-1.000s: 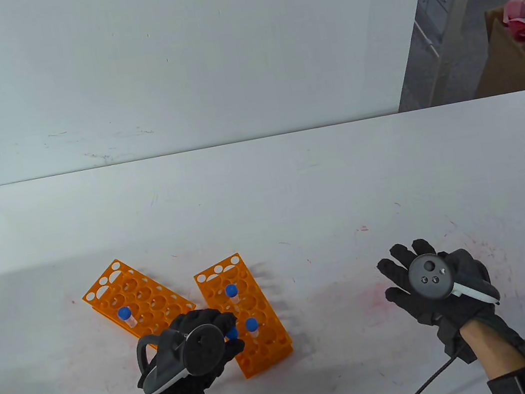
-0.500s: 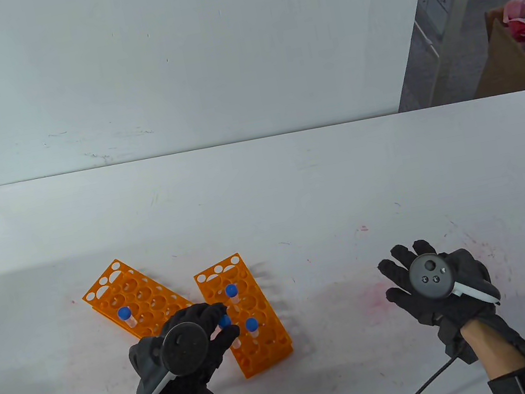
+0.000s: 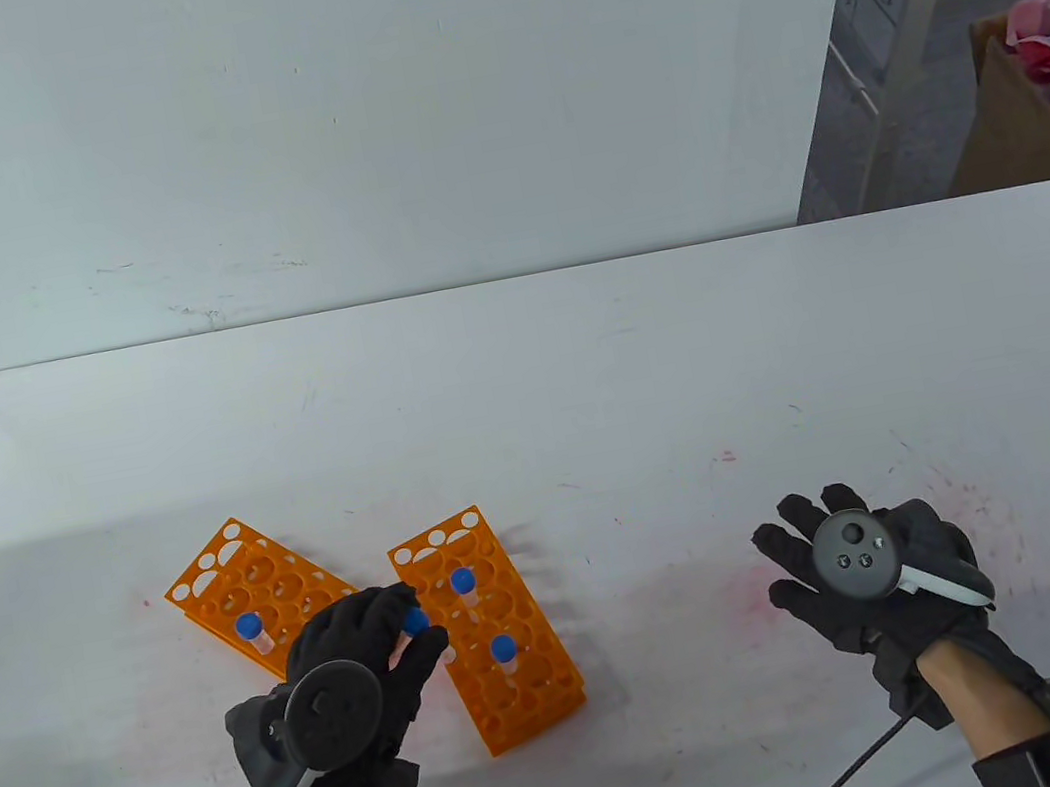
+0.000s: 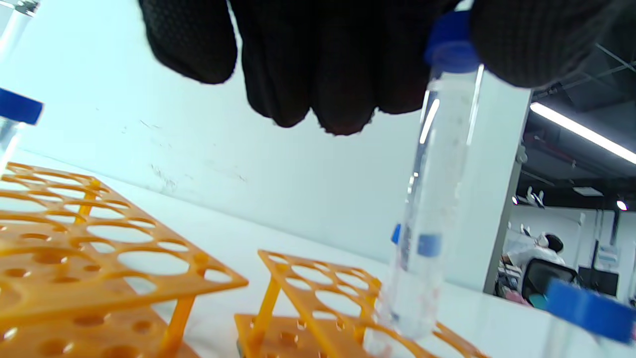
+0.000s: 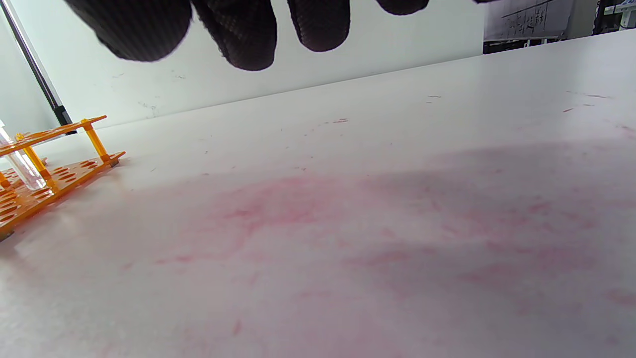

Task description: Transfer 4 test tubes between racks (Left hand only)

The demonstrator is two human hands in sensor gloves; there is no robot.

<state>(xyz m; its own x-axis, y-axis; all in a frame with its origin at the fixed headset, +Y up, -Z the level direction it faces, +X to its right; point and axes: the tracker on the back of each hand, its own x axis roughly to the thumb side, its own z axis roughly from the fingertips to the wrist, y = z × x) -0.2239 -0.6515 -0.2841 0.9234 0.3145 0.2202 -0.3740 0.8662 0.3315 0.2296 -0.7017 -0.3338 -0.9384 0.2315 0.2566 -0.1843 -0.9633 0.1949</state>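
Four blue-capped test tubes are being counted in the table view: one is being pinched by the left hand [image 3: 369, 660], two are being kept in the right rack [image 3: 490, 628], and one is being kept in the left rack [image 3: 251, 594]. The held tube [image 4: 427, 209] is being carried close to upright, its long axis running near vertical with a slight lean, the blue cap [image 3: 415, 621] pointing up and the rounded clear end pointing down. In the left wrist view its cap is being clamped between the thumb and a fingertip [image 4: 526, 44], while the other fingers are being held together beside it, and its lower end is being shown over the near part of the right rack [image 4: 318, 298]; whether it is touching the rack cannot be told. In the table view the held tube is being shown between the two racks, at the right rack's 9 o'clock edge. Two orange racks are being seen, lying side by side near the table's [image 3: 582, 373] 7 o'clock area, the left one angled toward 11 o'clock. Upright tubes in the right rack are being seen at [image 3: 463, 587] and [image 3: 503, 654], and the one in the left rack at [image 3: 250, 631]. One right hand [image 3: 872, 576] is being rested at 5 o'clock, well apart from the racks, its fingers being spread and holding nothing.
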